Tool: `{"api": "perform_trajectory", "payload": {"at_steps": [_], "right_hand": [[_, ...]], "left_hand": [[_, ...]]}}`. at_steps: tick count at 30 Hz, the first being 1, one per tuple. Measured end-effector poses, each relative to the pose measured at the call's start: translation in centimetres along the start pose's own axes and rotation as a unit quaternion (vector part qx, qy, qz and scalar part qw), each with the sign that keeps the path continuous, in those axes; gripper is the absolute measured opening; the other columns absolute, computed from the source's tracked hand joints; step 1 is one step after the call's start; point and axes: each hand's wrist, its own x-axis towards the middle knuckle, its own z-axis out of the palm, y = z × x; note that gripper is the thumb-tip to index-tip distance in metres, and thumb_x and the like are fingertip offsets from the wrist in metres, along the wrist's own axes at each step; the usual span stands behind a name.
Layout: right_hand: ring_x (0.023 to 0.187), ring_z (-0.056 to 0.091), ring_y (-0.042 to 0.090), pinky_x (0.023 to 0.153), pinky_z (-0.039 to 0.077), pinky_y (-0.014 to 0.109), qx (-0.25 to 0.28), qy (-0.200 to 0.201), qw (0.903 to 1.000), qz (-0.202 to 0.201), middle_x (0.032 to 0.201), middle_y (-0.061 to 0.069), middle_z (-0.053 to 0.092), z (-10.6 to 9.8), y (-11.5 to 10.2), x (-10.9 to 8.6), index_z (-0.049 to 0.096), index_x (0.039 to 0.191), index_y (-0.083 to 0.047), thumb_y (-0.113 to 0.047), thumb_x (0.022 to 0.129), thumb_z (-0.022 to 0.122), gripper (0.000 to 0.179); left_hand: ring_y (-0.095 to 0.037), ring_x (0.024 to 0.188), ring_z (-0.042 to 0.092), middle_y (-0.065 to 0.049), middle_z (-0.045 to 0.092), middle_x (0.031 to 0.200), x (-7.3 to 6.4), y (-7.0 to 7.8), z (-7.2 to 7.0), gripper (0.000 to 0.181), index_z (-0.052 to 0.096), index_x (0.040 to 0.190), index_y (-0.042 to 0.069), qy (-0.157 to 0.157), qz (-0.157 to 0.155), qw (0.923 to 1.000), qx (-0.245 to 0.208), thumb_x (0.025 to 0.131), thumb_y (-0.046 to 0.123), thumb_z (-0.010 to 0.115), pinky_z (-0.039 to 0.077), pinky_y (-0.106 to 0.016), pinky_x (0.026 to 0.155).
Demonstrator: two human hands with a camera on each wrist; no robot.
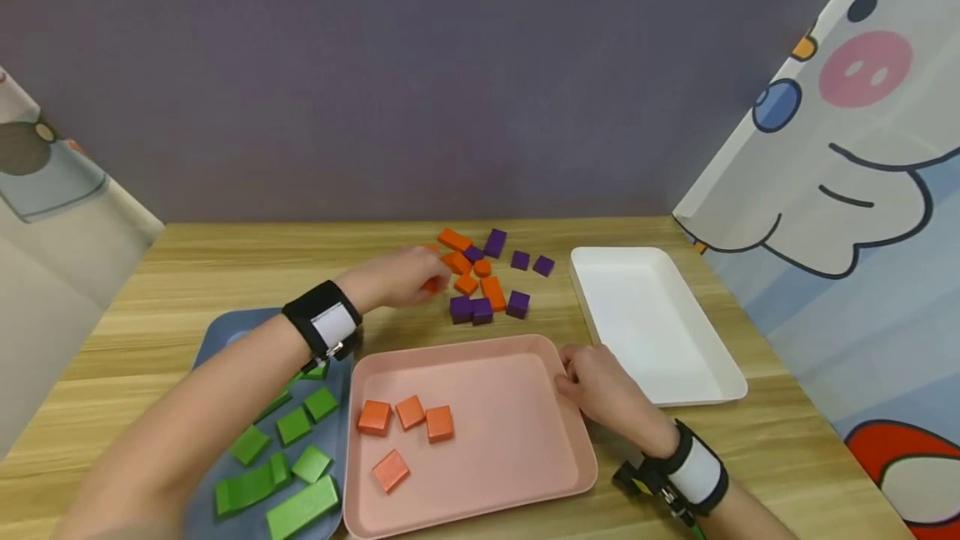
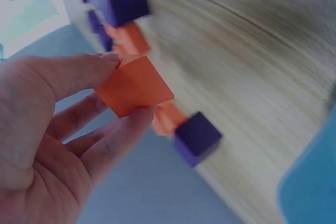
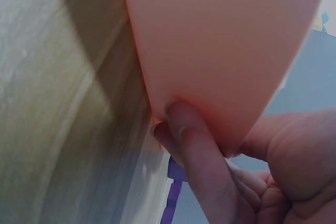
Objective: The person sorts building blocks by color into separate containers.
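My left hand [image 1: 408, 276] pinches an orange block [image 2: 137, 86] between thumb and fingers, at the left edge of a loose group of orange and purple blocks. In the left wrist view, a purple cube [image 2: 197, 137] stands just beyond the fingertips. My right hand [image 1: 603, 386] grips the right rim of the pink tray [image 1: 517, 457], thumb over the edge and fingers against the outer wall [image 3: 220, 40]. Several orange blocks, one of them an orange cube [image 1: 440, 423], lie in the tray's left half.
A blue-grey tray [image 1: 217, 340] with several green blocks, such as a long green block [image 1: 303, 508], lies under my left forearm. To the right stands a white tray [image 1: 652, 323]. Purple blocks, including a purple cube [image 1: 518, 304], lie behind the pink tray. A grey wall [image 1: 420, 90] rises at the back.
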Motion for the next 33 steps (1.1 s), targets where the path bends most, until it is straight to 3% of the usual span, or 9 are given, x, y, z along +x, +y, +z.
{"api": "perform_trajectory", "payload": {"at_steps": [7,13,16,22,25,28,33], "right_hand": [[0.047,0.043,0.008,0.042,0.031,0.02,-0.007,-0.001,1.0,0.002,0.05,-0.006,0.045,0.0,0.1,0.0,0.059,0.075,-0.01,-0.005,0.086,0.067,0.015],[0.047,0.043,0.007,0.042,0.031,0.02,-0.01,-0.002,0.9999,0.003,0.05,-0.007,0.045,-0.2,0.0,0.0,0.059,0.076,-0.01,-0.007,0.086,0.067,0.014],[0.047,0.043,0.008,0.043,0.031,0.019,-0.01,-0.005,0.9999,0.008,0.05,-0.007,0.044,-0.2,0.0,0.0,0.058,0.075,-0.01,-0.007,0.086,0.067,0.015],[0.046,0.043,0.008,0.043,0.031,0.02,-0.01,-0.004,0.9999,0.004,0.05,-0.006,0.044,-0.1,0.1,0.0,0.059,0.077,-0.01,-0.005,0.087,0.067,0.013],[0.046,0.043,0.007,0.043,0.031,0.02,-0.011,-0.004,0.9999,0.007,0.05,-0.006,0.046,-0.1,0.1,0.0,0.06,0.077,-0.01,-0.006,0.087,0.067,0.012],[0.046,0.043,0.007,0.043,0.032,0.02,-0.012,-0.006,0.9999,0.008,0.05,-0.007,0.046,0.0,0.0,0.0,0.059,0.077,-0.01,-0.006,0.087,0.067,0.013],[0.047,0.043,0.007,0.043,0.032,0.02,-0.012,-0.005,0.9999,0.001,0.051,-0.006,0.046,0.0,0.1,0.0,0.058,0.076,-0.01,-0.006,0.087,0.067,0.014]], "left_hand": [[-0.017,0.096,0.065,-0.002,0.069,0.108,-2.4,4.9,-0.3,0.018,0.07,0.111,0.014,0.017,0.066,0.9967,0.045,0.093,0.014,0.068,0.057,-0.03,0.086],[-0.011,0.092,0.063,0.003,0.066,0.107,-4.5,9.9,0.4,0.019,0.071,0.111,0.021,-0.034,0.112,0.9907,0.069,0.093,0.015,0.068,0.056,-0.024,0.082],[-0.008,0.087,0.06,0.007,0.063,0.102,-5.2,11.9,0.7,0.019,0.071,0.108,0.025,-0.049,0.153,0.9818,0.101,0.092,0.014,0.069,0.052,-0.019,0.079],[-0.002,0.076,0.053,0.013,0.058,0.093,-6.5,14.5,1.6,0.016,0.07,0.099,0.031,-0.052,0.247,0.9507,0.181,0.093,0.017,0.067,0.044,-0.012,0.07],[-0.002,0.075,0.055,0.014,0.058,0.094,-6.9,15.2,1.9,0.015,0.069,0.094,0.034,-0.058,0.265,0.9401,0.207,0.093,0.019,0.067,0.046,-0.011,0.071],[-0.003,0.071,0.054,0.016,0.057,0.092,-7.2,15.4,2.2,0.018,0.069,0.088,0.036,-0.063,0.261,0.9402,0.21,0.092,0.019,0.067,0.046,-0.012,0.067],[-0.003,0.064,0.05,0.018,0.057,0.087,-7.8,15.5,2.8,0.02,0.068,0.081,0.035,-0.078,0.232,0.953,0.179,0.092,0.02,0.066,0.037,-0.013,0.056]]}}
